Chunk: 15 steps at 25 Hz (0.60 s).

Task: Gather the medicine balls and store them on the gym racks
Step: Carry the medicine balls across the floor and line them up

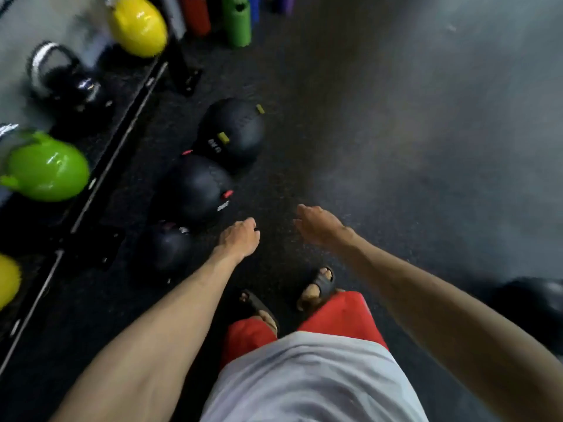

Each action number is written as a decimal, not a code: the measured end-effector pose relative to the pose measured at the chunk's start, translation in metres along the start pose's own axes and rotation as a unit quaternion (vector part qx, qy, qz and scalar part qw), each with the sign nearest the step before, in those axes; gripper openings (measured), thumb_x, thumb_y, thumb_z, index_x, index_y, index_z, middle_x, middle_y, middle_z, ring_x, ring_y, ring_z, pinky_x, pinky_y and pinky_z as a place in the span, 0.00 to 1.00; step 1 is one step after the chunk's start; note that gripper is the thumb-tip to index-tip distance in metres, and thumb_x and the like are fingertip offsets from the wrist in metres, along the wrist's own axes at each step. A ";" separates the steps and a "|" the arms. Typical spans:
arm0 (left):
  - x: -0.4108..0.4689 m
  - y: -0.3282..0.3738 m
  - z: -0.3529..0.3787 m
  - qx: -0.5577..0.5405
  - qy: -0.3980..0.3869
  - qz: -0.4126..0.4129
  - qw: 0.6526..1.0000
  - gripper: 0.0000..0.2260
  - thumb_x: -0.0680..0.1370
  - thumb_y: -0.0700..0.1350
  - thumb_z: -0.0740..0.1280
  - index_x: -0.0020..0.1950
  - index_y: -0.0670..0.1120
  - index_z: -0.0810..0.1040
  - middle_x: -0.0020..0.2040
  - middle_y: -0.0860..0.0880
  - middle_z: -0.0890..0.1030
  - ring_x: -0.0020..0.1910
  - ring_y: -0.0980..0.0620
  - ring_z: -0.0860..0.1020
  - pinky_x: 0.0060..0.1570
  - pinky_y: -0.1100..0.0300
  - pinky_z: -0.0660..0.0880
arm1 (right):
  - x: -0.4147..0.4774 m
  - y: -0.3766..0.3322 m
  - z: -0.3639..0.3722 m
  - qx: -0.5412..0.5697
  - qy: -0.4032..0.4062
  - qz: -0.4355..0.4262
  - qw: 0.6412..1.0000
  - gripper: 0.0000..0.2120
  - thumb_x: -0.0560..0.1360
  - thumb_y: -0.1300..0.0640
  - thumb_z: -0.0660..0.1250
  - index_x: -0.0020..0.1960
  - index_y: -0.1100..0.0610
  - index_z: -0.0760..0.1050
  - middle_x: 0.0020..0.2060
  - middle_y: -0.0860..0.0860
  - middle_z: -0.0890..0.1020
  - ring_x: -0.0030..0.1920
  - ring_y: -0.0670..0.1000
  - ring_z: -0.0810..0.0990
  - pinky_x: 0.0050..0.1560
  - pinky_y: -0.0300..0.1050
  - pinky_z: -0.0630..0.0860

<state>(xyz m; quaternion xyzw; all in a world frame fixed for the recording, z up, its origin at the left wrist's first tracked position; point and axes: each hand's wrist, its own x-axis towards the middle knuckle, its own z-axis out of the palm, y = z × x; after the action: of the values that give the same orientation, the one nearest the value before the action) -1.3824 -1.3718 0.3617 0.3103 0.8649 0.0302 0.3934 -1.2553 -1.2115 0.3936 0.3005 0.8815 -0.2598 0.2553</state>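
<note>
Medicine balls, three of them black, lie in a row on the floor in the head view: a far ball with yellow-green tabs (231, 132), a middle ball with red tabs (196, 187) touching it, and a smaller near ball (169, 248). All three sit just beside the foot of the gym rack (122, 138), none on it. The floor (350, 132) is dark speckled rubber, paler and greyer toward the upper right. We see the rack's shelf carrying a yellow kettlebell (137, 25), a black kettlebell (67, 83) and a green kettlebell (45, 169). Upright red (196, 13) and green (236, 19) rolls stand beyond it. The picture is blurred. Our left hand (240, 236) hangs near the smallest ball, apart from it, fingers loosely curled on nothing. Our right hand (316, 222) hovers over bare floor, fingers relaxed and holding nothing. Sandalled feet (316, 287) stand below.
</note>
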 end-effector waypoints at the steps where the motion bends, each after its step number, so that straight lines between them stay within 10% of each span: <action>1: -0.003 0.031 0.003 0.021 -0.008 0.025 0.999 0.15 0.83 0.52 0.60 0.67 0.47 0.75 0.65 0.42 0.79 0.63 0.41 0.78 0.59 0.50 0.74 | -0.020 0.027 -0.004 0.016 0.018 0.016 1.000 0.12 0.83 0.53 0.57 0.60 0.60 0.72 0.55 0.61 0.82 0.55 0.64 0.81 0.51 0.55 0.77; 15: -0.020 0.490 0.206 0.275 -0.129 0.272 0.913 0.12 0.83 0.51 0.61 0.62 0.47 0.76 0.58 0.46 0.82 0.55 0.45 0.80 0.53 0.51 0.76 | -0.255 0.446 0.046 0.229 0.065 0.270 0.933 0.18 0.83 0.50 0.57 0.68 0.60 0.70 0.61 0.61 0.80 0.60 0.63 0.79 0.57 0.54 0.75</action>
<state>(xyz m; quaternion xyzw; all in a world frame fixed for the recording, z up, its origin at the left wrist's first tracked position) -0.9774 -1.0273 0.3785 0.6306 0.6631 -0.1431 0.3771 -0.7707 -1.0352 0.3786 0.5941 0.6980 -0.3558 0.1823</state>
